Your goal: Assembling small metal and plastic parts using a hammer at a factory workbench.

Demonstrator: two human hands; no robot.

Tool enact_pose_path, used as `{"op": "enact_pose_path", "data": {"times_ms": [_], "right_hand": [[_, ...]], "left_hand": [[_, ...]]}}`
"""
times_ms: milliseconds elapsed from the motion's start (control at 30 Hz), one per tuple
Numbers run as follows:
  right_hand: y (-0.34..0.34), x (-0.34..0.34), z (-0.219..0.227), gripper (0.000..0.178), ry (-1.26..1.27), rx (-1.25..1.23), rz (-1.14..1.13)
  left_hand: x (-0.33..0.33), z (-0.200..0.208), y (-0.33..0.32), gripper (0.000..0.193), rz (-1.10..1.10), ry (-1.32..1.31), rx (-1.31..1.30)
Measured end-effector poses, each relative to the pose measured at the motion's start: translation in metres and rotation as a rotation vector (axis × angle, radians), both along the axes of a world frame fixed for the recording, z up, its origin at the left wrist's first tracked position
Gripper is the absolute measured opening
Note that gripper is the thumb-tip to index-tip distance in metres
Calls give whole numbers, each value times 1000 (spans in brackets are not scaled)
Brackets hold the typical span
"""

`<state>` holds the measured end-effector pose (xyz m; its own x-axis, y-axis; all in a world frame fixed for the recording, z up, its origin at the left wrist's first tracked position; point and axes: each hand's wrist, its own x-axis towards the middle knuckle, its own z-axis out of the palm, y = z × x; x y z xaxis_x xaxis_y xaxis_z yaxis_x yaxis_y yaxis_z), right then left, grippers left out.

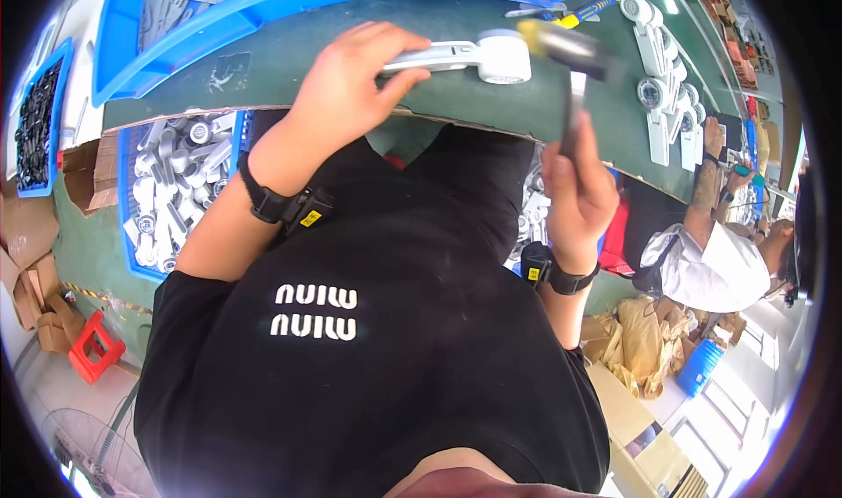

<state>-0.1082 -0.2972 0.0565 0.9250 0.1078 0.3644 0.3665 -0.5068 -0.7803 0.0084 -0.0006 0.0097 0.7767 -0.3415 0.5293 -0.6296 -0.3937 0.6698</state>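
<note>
Head: hammer (574,51) just beside white part (463,55), near bench edge (478,121).

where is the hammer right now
In the head view, the hammer is right of centre near the top, held in the right grip, its blurred head appearing beside the round end of the white part.

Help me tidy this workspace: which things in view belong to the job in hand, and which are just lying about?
Belong to the job, it seems:
hammer, gripped by the right hand
light grey part, held by the left hand
similar parts, grouped off to the right

Probably just lying about:
red stool
crumpled brown paper
yellow-and-blue tool, in neither hand
</note>
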Motion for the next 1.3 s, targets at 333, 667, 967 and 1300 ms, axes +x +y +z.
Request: {"op": "enact_pose_path", "data": {"times_ms": [333,667,967,1300], "right_hand": [[-12,3,-22,52,65,191,-20],[1,35,-39,53,195,567,-50],[-12,42,-42,41,342,606,-46],[-25,38,-46,41,373,696,40]], "left_hand": [[-7,61,17,46,15,-54,-316],[-4,49,-28,25,-38,-164,300],[85,130,95,17,509,79,398],[150,76,172,23,359,268,1130]]}}
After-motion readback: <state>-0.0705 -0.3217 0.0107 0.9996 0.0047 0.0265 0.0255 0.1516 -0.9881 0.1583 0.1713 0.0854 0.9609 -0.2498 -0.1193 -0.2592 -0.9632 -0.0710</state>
